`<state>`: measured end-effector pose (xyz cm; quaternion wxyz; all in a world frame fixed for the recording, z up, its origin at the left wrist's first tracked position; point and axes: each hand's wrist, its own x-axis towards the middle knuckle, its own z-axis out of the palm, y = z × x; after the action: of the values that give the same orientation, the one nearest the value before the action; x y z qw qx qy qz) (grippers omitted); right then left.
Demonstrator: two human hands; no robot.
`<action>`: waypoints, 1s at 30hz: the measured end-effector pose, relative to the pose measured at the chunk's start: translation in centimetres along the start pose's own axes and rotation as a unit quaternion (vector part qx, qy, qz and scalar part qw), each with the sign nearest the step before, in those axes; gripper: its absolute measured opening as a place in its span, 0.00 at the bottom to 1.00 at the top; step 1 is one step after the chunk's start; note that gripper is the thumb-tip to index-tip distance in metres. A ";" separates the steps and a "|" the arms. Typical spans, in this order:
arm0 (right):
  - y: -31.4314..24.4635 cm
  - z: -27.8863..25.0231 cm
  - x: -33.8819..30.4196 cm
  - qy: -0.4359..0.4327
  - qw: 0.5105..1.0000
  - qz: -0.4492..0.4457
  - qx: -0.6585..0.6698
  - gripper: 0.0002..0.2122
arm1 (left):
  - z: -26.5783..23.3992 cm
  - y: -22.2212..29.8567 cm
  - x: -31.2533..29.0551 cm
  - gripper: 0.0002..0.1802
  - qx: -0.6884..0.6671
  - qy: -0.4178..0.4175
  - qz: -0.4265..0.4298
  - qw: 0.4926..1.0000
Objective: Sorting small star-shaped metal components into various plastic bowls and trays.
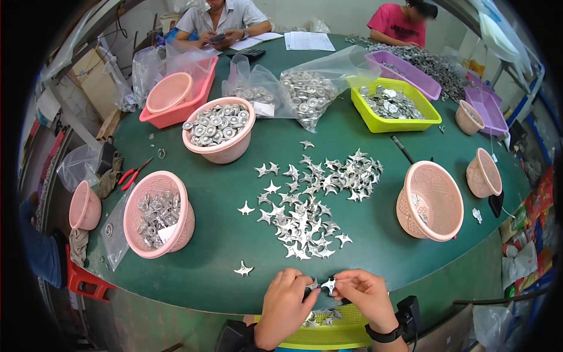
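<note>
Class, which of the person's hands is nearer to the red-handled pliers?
Left. The left hand is at the near table edge, right of the pliers; the right hand is farther right along that edge.

Toward six o'clock, the left hand (pixel 285 302) and right hand (pixel 365 293) hide parts of the lime basket (pixel 353 333) below, and the right fingertips cover part of a star-shaped metal piece (pixel 329 286). At eleven, the upper edge crops a seated person (pixel 226 22); at twelve, writing on papers (pixel 309 41) (loose white sheets) is too small to read. At two, pieces in a grey heap (pixel 431 66) blur together.
</note>
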<state>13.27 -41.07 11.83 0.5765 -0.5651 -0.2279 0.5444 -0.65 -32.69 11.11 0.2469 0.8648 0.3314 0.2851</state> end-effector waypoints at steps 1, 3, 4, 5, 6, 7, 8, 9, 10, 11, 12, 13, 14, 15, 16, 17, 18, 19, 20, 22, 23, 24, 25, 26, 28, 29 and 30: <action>0.0 -0.1 0.0 0.001 1.000 0.000 0.000 0.08 | 0.0 0.0 -0.1 0.07 -0.025 -0.029 -0.014 0.999; 0.0 -0.2 -0.2 0.004 1.000 0.002 0.011 0.08 | -0.2 0.5 -0.2 0.08 -0.049 -0.059 -0.028 0.997; -0.1 -0.3 -0.3 0.006 1.000 0.001 0.011 0.08 | -0.7 1.1 -0.1 0.08 -0.133 -0.098 -0.161 0.973; -0.3 -0.4 -0.5 0.002 1.000 0.011 0.016 0.08 | -1.0 1.5 0.0 0.08 -0.212 -0.134 -0.291 0.923; -0.4 -0.4 -0.8 -0.002 1.000 0.022 0.020 0.08 | -0.8 1.2 -0.2 0.08 -0.212 -0.135 -0.290 0.923; -0.6 -0.1 -1.0 -0.003 1.000 0.021 0.021 0.08 | -0.8 0.9 -0.6 0.08 -0.384 -0.136 -0.312 0.859; -0.7 0.3 -1.4 0.002 1.000 0.004 0.025 0.07 | -0.9 0.7 -0.8 0.08 -0.542 -0.131 -0.322 0.765; -0.8 0.6 -1.7 0.007 0.999 -0.013 0.028 0.06 | -1.1 0.7 -0.9 0.08 -0.541 -0.131 -0.323 0.766; -0.9 0.8 -1.9 0.008 0.999 -0.013 0.028 0.06 | -1.3 0.9 -0.8 0.09 -0.597 -0.161 -0.362 0.697; -1.0 0.8 -2.0 -0.034 0.998 -0.043 -0.036 0.05 | -1.4 0.9 -0.7 0.10 -0.647 -0.191 -0.398 0.621; -1.2 1.0 -2.2 -0.075 0.989 -0.072 -0.101 0.05 | -1.2 0.7 -0.8 0.10 -0.647 -0.192 -0.398 0.621; -2.4 1.4 -2.3 -0.097 0.971 -0.128 -0.175 0.03 | -1.0 0.5 -1.2 0.12 -0.696 -0.208 -0.403 0.557; -2.3 1.3 -2.1 -0.097 0.971 -0.128 -0.175 0.03 | -0.8 0.4 -1.6 0.14 -0.739 -0.223 -0.405 0.490; -2.1 1.0 -1.7 -0.072 0.966 -0.156 -0.191 0.04 | -0.8 0.5 -2.1 0.11 -0.730 -0.227 -0.436 0.475; -1.9 1.0 -1.4 -0.050 0.959 -0.184 -0.208 0.04 | -0.8 1.1 -2.7 0.11 -0.730 -0.224 -0.435 0.477; -1.6 1.0 -0.6 -0.009 0.963 -0.182 -0.198 0.04 | -0.6 2.0 -3.1 0.10 -0.648 -0.246 -0.373 0.617; -1.7 1.0 0.1 -0.009 0.963 -0.183 -0.198 0.04 | -0.8 2.9 -3.4 0.09 -0.545 -0.261 -0.300 0.738; -1.9 1.1 0.9 0.042 0.942 -0.199 -0.267 0.05 | -2.0 3.9 -2.4 0.08 -0.383 -0.297 -0.195 0.853; -2.0 1.1 1.7 0.093 0.913 -0.215 -0.333 0.05 | -2.2 4.3 -2.1 0.08 -0.382 -0.297 -0.194 0.853; -1.6 1.2 3.3 0.091 0.898 -0.242 -0.356 0.07 | -2.4 4.8 -1.8 0.09 -0.214 -0.204 0.031 0.955; -1.6 1.6 3.9 0.120 0.854 -0.282 -0.420 0.08 | -2.4 4.7 -1.7 0.08 -0.221 -0.202 0.049 0.953; -1.6 2.0 4.3 0.149 0.802 -0.321 -0.481 0.10 | -2.3 4.3 -1.7 0.08 -0.218 -0.201 0.049 0.954; -1.3 2.2 4.4 0.143 0.798 -0.316 -0.493 0.12 | -2.2 3.7 -1.9 0.08 -0.183 -0.209 0.036 0.960; -1.2 2.2 4.3 0.142 0.799 -0.318 -0.491 0.12 | -2.0 3.1 -1.9 0.07 -0.148 -0.216 0.023 0.965; -1.0 1.6 3.9 0.110 0.793 -0.329 -0.501 0.09 | -1.4 1.4 -0.7 0.08 -0.109 -0.177 0.028 0.978; -1.0 1.4 3.6 0.109 0.792 -0.338 -0.497 0.08 | -1.2 0.8 0.1 0.10 -0.067 -0.134 0.028 0.988; -0.9 1.1 3.2 0.110 0.792 -0.339 -0.497 0.08 | -0.9 0.4 0.9 0.10 -0.067 -0.133 0.029 0.988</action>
<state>13.58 -37.59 11.84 0.3852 -0.7161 -0.5790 0.0605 -0.50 -32.05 12.30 0.3380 0.8857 0.2506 0.1960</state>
